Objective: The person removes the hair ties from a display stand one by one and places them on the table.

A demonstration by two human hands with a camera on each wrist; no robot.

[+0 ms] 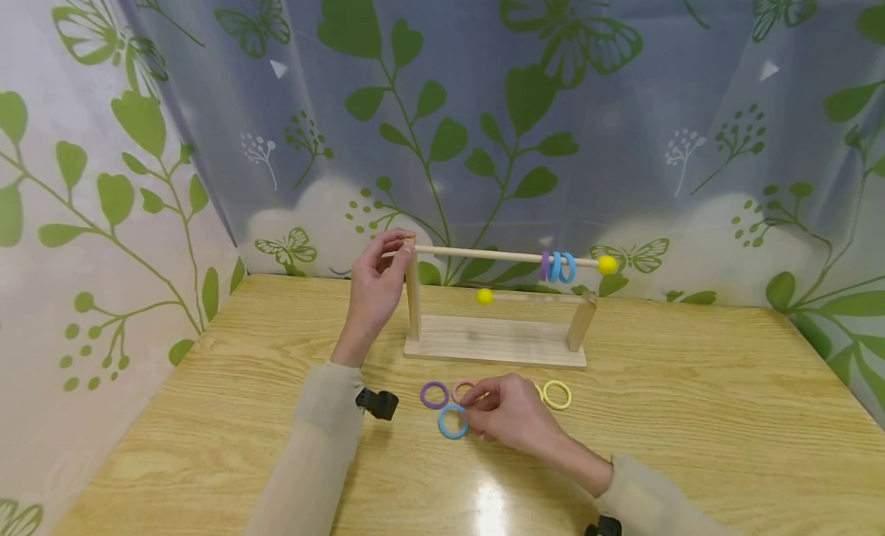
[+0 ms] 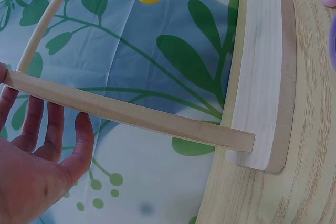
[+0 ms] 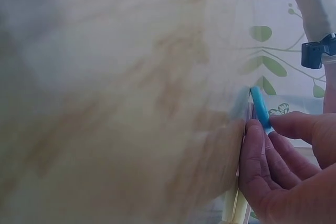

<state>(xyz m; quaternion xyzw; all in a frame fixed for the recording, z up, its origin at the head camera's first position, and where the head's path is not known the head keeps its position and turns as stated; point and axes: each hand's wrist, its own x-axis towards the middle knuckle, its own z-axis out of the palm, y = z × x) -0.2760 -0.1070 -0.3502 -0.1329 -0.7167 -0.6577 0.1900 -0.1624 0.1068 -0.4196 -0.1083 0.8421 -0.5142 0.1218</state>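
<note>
My left hand [image 1: 376, 286] grips the top of the left post [image 1: 413, 306] of a wooden stand, thumb in front; the left wrist view shows fingertips along the post [image 2: 131, 109]. On the table before the stand lies a blue ring [image 1: 440, 422], and my right hand [image 1: 518, 417] pinches its right edge between thumb and fingers. That blue ring [image 3: 260, 107] appears edge-on in the right wrist view. A purple ring [image 1: 423, 395] and a partly covered pink ring [image 1: 455, 390] lie just behind it. Right of the hand are yellow rings [image 1: 570, 398], one mostly hidden.
The stand's upper rod [image 1: 477, 253] runs right from the left post, ending in a yellow ball [image 1: 607, 265]. One purple ring [image 1: 545, 266] and two blue rings hang near that end. A lower rod from the right post [image 1: 582, 325] ends in another yellow ball [image 1: 485, 296]. A patterned curtain stands behind.
</note>
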